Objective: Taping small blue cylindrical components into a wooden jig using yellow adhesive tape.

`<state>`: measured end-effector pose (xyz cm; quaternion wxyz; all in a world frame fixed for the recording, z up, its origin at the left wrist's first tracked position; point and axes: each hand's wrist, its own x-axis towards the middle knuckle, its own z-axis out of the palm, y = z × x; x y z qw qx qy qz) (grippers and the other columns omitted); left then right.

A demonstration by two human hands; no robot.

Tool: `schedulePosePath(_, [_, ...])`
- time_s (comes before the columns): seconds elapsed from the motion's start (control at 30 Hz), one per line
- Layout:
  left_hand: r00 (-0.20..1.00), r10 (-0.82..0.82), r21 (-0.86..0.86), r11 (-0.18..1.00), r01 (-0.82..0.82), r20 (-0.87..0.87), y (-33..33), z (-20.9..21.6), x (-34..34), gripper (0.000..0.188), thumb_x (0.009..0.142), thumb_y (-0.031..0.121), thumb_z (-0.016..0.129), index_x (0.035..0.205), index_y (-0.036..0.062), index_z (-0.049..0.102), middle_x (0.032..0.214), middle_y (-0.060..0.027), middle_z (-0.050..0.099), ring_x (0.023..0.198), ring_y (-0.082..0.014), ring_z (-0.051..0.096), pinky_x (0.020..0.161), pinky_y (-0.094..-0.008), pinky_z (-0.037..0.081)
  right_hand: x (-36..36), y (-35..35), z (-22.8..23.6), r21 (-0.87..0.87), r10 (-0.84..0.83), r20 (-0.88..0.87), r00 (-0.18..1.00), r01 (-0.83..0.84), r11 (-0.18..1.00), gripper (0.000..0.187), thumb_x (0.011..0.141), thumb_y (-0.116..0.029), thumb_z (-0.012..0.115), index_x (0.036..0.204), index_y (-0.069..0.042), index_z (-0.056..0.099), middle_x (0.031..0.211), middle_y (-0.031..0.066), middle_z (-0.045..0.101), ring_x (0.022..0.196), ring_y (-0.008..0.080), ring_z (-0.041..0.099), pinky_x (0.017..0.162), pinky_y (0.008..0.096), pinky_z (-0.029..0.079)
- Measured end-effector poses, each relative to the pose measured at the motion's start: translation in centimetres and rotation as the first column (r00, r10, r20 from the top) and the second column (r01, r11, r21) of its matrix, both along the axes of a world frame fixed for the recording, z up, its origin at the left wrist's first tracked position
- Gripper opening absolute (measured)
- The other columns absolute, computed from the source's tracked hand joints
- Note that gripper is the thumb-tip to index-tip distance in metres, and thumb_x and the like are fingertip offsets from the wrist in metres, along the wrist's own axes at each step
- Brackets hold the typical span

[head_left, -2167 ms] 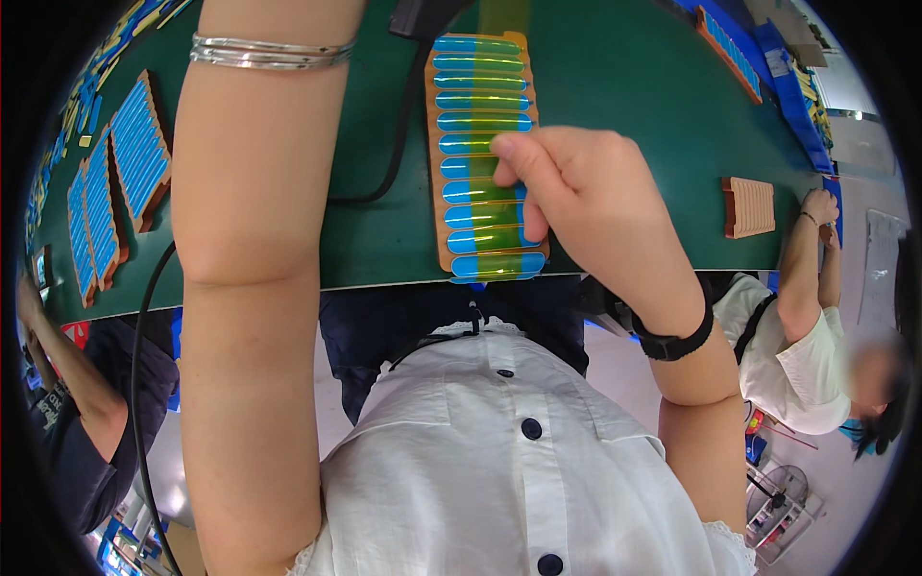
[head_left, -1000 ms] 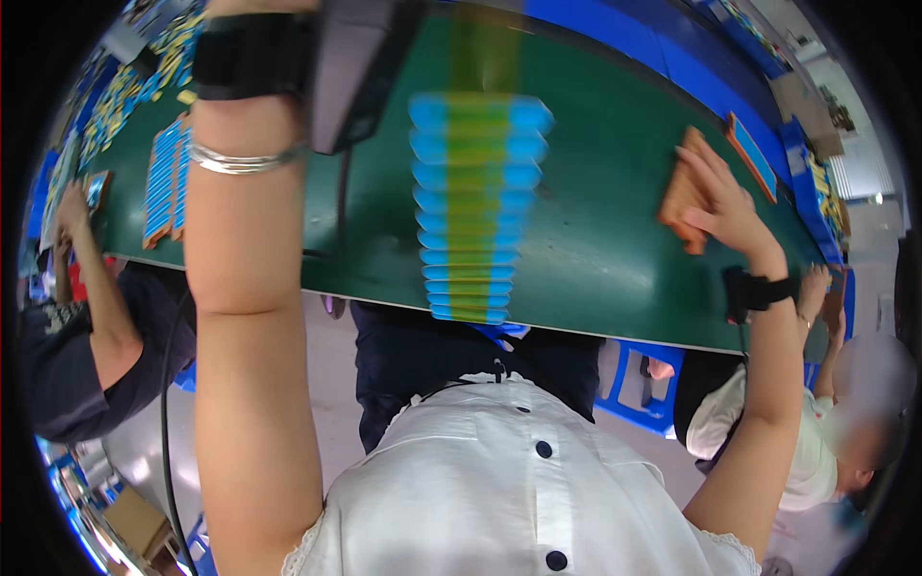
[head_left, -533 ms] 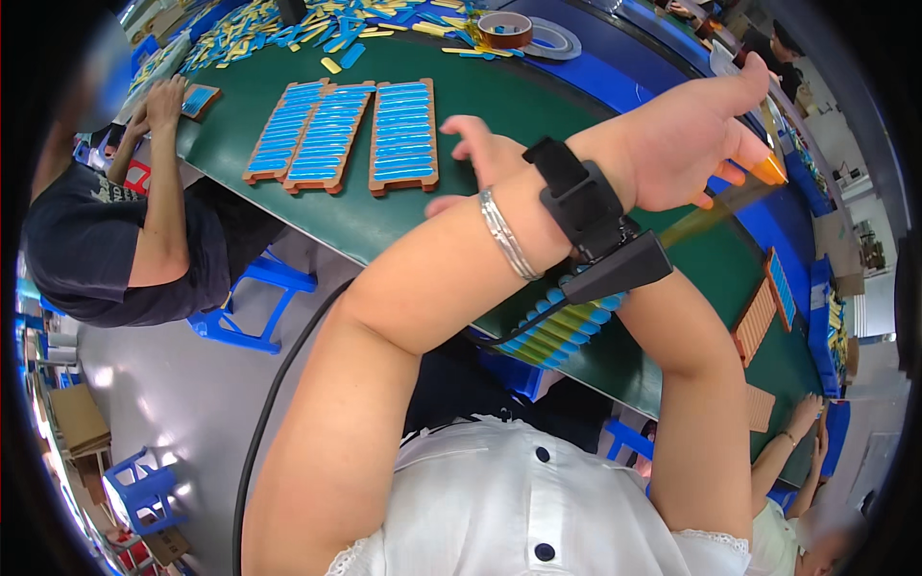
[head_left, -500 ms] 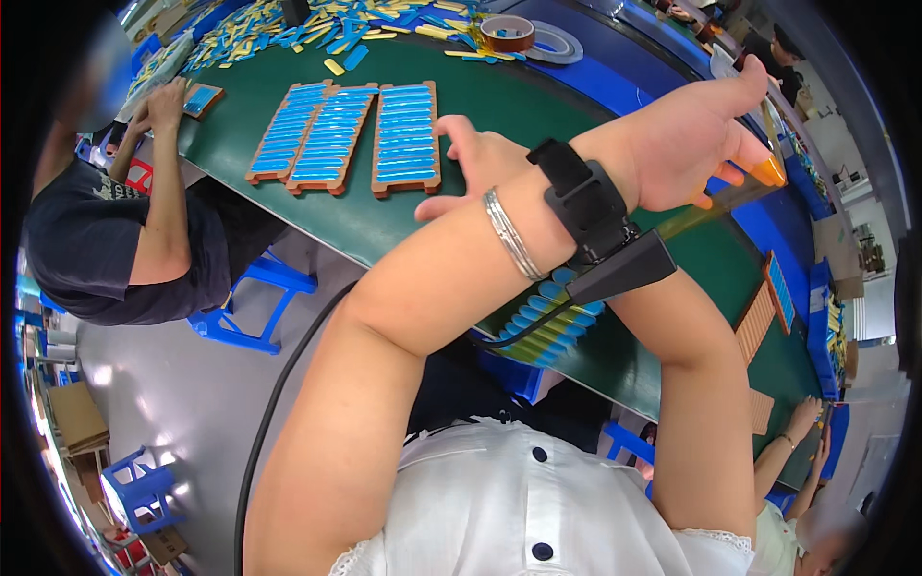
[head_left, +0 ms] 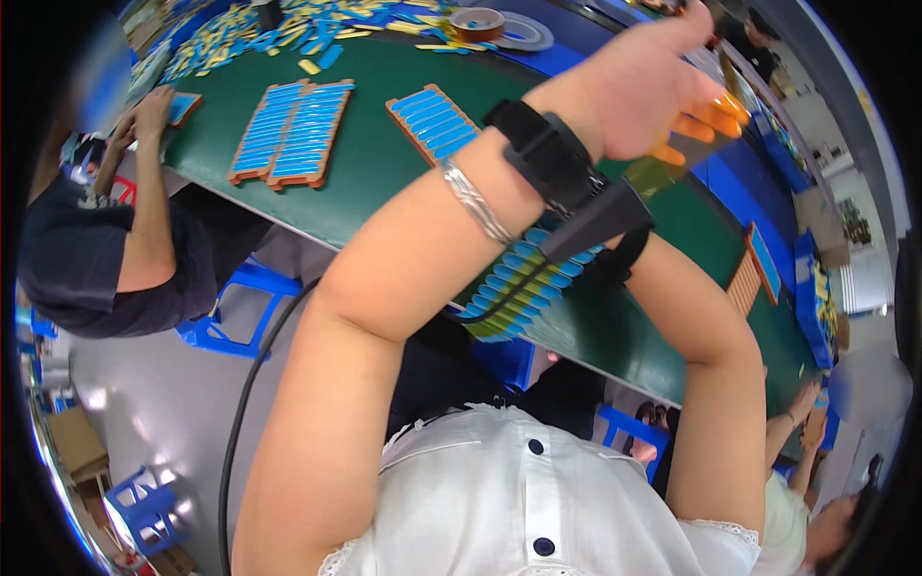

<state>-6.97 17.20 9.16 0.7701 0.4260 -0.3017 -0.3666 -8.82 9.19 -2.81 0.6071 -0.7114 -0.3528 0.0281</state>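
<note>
My left hand reaches across to the upper right, its thumb stretched up. Its fingers, tipped in orange covers, are bent at a strip of translucent amber tape. Below my left forearm lies a row of blue slats with yellowish see-through tape across it. My right forearm passes behind the left one; the right hand and its fingers are hidden there. Close to that hidden place, a reddish-brown notched tray filled with blue slats lies slanted, its lower end covered by my left forearm.
Two joined trays of blue slats lie on the green table at left. Loose yellow and blue slats heap behind, near a tape roll. More trays stand at right. A co-worker sits left, another right.
My left hand has moved left and up. The single tray has turned and shifted right, apart from the joined pair. My right hand, seen beside that tray before, is now hidden behind my left forearm.
</note>
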Motion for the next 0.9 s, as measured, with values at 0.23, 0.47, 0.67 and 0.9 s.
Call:
schedulePosePath(0.23, [0.95,-0.26,-0.103,0.964,0.245,-0.171,-0.2,-2.2,0.8,0.079,0.091,0.073,0.041,0.102,-0.0009,0.065,0.098,-0.0087,0.064,0.095,-0.0221,0.055,0.087,-0.0339,0.039,-8.1,-6.9,0.2,-0.699,-0.415,0.309,0.856,0.5,0.51,0.041,0.075,-0.001,0.066,0.113,-0.003,0.051,0.085,0.0184,0.068,0.078,0.0377,0.067,0.064,0.0443,0.053])
schedulePosePath(0.47, [0.974,-0.097,0.074,0.991,0.114,-0.206,-1.2,-2.0,-1.9,0.064,0.089,0.063,0.052,0.103,0.0013,0.065,0.101,-0.0081,0.064,0.097,-0.0222,0.055,0.087,-0.0346,0.039,-16.4,-9.1,3.4,-0.613,-0.57,0.267,0.777,0.593,0.521,0.048,0.076,-0.016,0.077,0.119,-0.001,0.06,0.088,0.0157,0.07,0.078,0.0273,0.068,0.07,0.0391,0.053])
schedulePosePath(0.67, [0.984,-0.073,0.119,0.989,0.093,-0.165,-2.7,-2.9,-3.7,0.065,0.089,0.061,0.053,0.108,-0.0001,0.063,0.104,-0.0075,0.065,0.096,-0.0231,0.059,0.089,-0.039,0.04,-17.1,-3.7,0.0,-0.182,-0.627,-0.178,0.758,0.601,0.778,0.036,0.08,-0.014,0.077,0.108,0.0,0.061,0.092,0.0054,0.066,0.081,0.0125,0.058,0.071,0.0286,0.048])
schedulePosePath(0.9, [0.865,-0.485,-0.198,0.842,0.501,0.126,4.0,-12.4,-16.0,0.074,0.092,0.051,0.055,0.14,-0.0048,0.047,0.137,-0.0181,0.055,0.126,-0.0275,0.052,0.109,-0.0458,0.033,-34.0,-7.0,-2.7,-0.369,-0.385,-0.146,0.911,0.311,0.876,0.013,0.078,-0.01,0.074,0.088,-0.004,0.068,0.079,0.0103,0.062,0.074,0.0285,0.063,0.067,0.0347,0.049])
